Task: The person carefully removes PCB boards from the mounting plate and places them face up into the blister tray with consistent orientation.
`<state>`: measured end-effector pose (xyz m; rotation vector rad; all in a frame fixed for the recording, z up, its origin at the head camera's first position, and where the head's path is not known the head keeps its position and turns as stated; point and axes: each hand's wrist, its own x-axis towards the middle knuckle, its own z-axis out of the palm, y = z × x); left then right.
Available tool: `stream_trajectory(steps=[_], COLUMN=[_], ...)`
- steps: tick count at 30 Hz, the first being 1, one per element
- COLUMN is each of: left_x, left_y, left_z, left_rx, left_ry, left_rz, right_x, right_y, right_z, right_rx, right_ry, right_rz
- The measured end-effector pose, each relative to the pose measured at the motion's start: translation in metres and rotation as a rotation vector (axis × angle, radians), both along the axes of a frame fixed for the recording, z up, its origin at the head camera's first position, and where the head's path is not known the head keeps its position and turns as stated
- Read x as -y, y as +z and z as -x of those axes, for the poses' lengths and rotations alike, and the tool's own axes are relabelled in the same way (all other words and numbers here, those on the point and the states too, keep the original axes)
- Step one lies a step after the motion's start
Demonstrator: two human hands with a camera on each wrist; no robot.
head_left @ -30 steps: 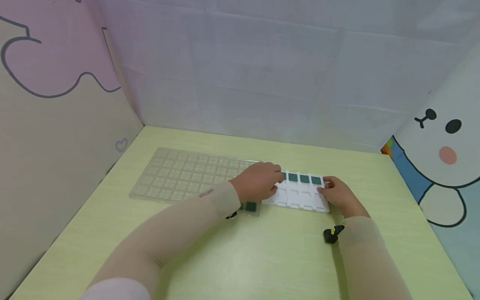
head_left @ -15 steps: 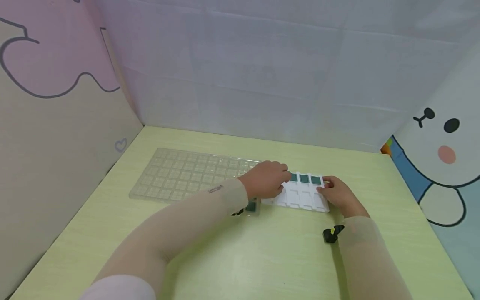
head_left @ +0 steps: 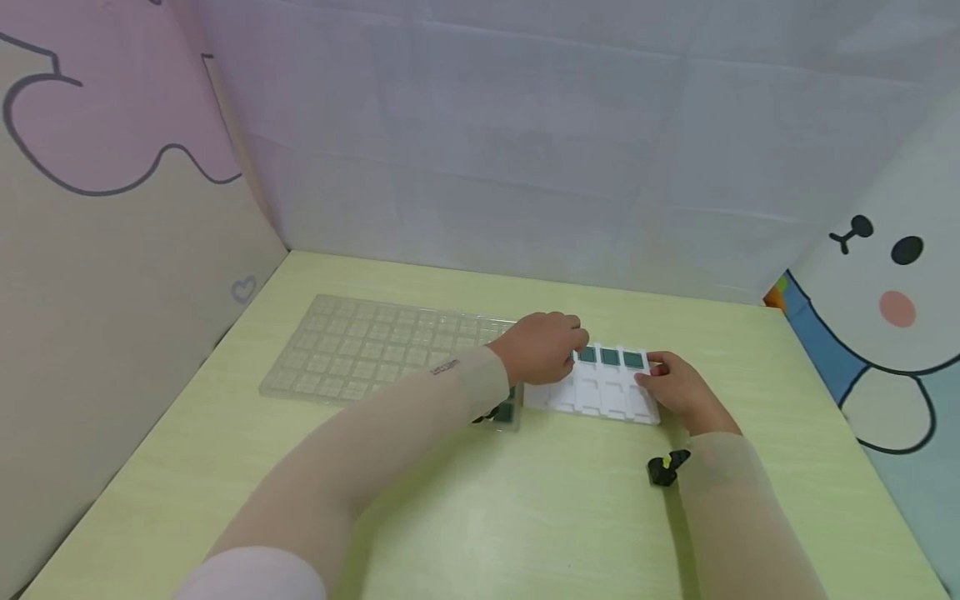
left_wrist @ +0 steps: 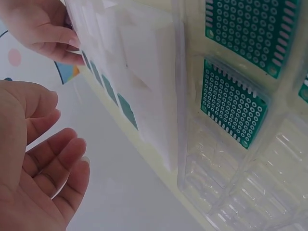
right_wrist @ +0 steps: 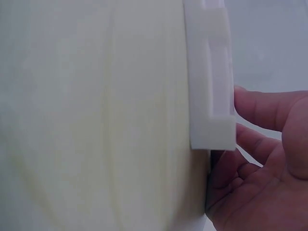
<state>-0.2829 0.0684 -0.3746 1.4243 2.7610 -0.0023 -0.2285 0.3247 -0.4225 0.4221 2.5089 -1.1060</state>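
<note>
Left hand (head_left: 542, 348) has edged right over the white tray (head_left: 592, 397), loosely released; right hand (head_left: 680, 390) pinches its end.

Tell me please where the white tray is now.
In the head view, the white tray is right of the clear tray, on the table; the right hand holds its right edge, the left hand hides its far-left corner.

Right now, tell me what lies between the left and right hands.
The white tray, with green boards along its far edge, lies between them; the head view shows it.
</note>
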Motion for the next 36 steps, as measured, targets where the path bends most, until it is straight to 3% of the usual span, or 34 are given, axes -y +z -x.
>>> stream_trajectory(steps=[9,21,36], left_x=[-0.007,-0.013,-0.012], left_y=[-0.001,-0.016,-0.018], left_z=[0.006,0.019,0.022], left_rx=[0.022,0.050,0.067], left_ry=[0.034,0.088,0.114], left_rz=[-0.009,0.010,0.000], right_x=[-0.001,0.001,0.001], right_y=[0.000,0.000,0.000], right_z=[0.001,0.000,0.000], right_rx=[0.008,0.002,-0.023], right_ry=[-0.005,-0.006,0.010], right_rz=[-0.002,-0.009,-0.004])
